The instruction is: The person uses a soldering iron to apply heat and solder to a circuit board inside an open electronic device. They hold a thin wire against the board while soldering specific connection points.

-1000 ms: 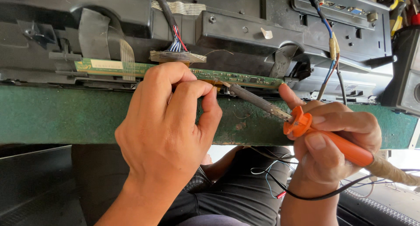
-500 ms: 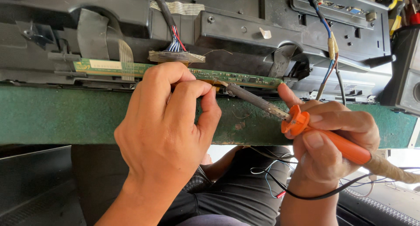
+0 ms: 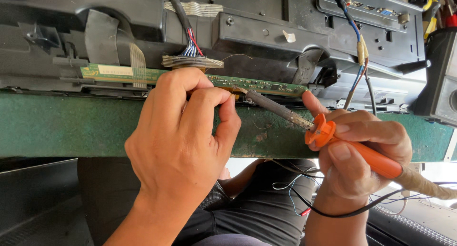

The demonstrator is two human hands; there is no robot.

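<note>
A long narrow green circuit board (image 3: 266, 84) runs along the lower edge of a dark opened display chassis (image 3: 247, 32). My right hand (image 3: 362, 155) grips an orange-handled soldering iron (image 3: 352, 148); its metal tip rests on the board near the middle. My left hand (image 3: 183, 141) is curled with the fingers pinched together right at the board beside the iron's tip. What the fingers pinch is hidden, perhaps a thin wire. A bundle of coloured wires on a flat connector (image 3: 193, 60) sits just above my left hand.
The chassis lies on a worn green table edge (image 3: 57, 124). Blue, brown and black wires (image 3: 359, 70) hang at the right by a metal port plate (image 3: 376, 8). A grey device (image 3: 440, 79) stands far right. Loose wires (image 3: 295, 193) dangle over my lap below.
The soldering iron's tip has stayed at the same spot on the board. Both hands have barely moved.
</note>
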